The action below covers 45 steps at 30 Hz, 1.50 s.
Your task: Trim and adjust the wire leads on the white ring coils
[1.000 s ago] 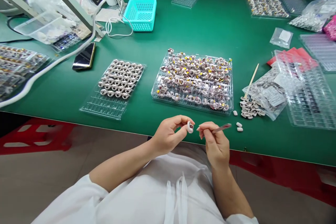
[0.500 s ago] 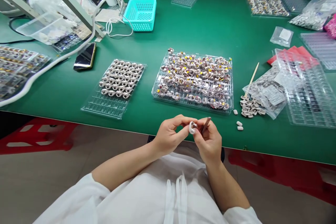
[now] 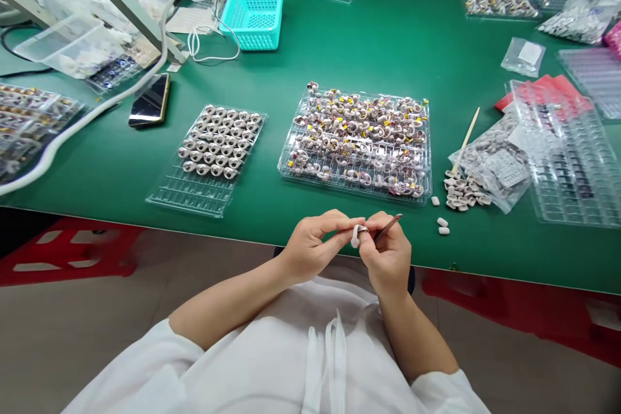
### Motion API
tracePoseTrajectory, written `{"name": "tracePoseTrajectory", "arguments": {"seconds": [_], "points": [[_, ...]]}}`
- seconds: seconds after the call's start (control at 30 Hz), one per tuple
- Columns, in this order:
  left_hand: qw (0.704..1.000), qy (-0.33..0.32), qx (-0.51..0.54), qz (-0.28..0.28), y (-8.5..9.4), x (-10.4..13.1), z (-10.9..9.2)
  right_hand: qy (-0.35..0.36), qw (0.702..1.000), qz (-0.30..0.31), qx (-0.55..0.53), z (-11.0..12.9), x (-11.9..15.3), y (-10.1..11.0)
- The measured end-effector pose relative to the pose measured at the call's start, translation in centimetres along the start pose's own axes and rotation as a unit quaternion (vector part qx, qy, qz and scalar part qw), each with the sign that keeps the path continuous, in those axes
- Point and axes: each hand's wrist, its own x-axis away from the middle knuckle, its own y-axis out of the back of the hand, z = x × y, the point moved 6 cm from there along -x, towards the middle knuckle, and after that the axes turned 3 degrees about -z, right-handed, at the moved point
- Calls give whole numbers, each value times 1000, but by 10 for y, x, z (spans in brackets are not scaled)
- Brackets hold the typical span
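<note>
Between both hands, just off the table's front edge, is a small whitish curved part (image 3: 356,237). The fingertips of my left hand (image 3: 313,247) pinch it from the left. My right hand (image 3: 388,255) touches it with thumb and finger from the right, and also grips a thin brown tool (image 3: 389,226) that points up and right. Beyond the hands lies a clear tray (image 3: 286,171) of similar parts with yellow and dark bits. To the left is another clear tray (image 3: 189,197), its upper portion filled with neat rows of whitish parts.
Loose whitish pieces (image 3: 466,193), a wooden stick (image 3: 469,132) and a plastic bag (image 3: 504,168) lie on the right. Farther back stands a turquoise basket (image 3: 280,29). A phone (image 3: 149,100) rests at left beside a white cable (image 3: 53,149).
The whitish part has turned between the fingers. The brown tool has tilted flatter toward the right. The whole view has shifted slightly, with the table's contents a little higher in the picture.
</note>
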Motion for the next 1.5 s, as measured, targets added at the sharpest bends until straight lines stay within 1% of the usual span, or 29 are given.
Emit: {"name": "tracePoseTrajectory", "arguments": {"seconds": [0.17,0.37,0.5,0.63,0.73,0.83,0.9,1.0,1.07,1.13,1.23,1.37,1.5], "points": [[1000,2,13,-5,0,2,3,-3,1000,10,8,-3,1,-2],[1000,-26,6,-3,1,4,-1,-8,1000,10,27,-5,6,-1],[999,-48,-7,13,0,5,-1,4,1000,11,9,-4,7,-1],[999,-47,-8,18,1,4,4,-22,999,21,-12,-8,4,-1],[999,-21,-27,32,3,0,6,-56,997,46,8,-12,0,1],[996,43,-54,58,3,-5,8,-87,992,78,43,-14,-4,5],[994,85,-43,60,4,-8,8,-102,988,99,64,-12,-6,9],[989,137,44,35,6,-11,10,-110,983,126,74,-7,-8,17],[978,172,114,24,6,-12,13,-112,985,118,62,-6,-8,25],[969,194,155,17,5,-12,16,-122,987,100,40,-9,-8,32],[968,192,162,6,6,-13,19,-149,983,107,5,-20,-5,32],[973,170,152,19,4,-13,21,-189,969,155,-34,-33,-2,17],[977,166,134,30,3,-13,19,-256,945,180,-94,-36,-1,3]]}}
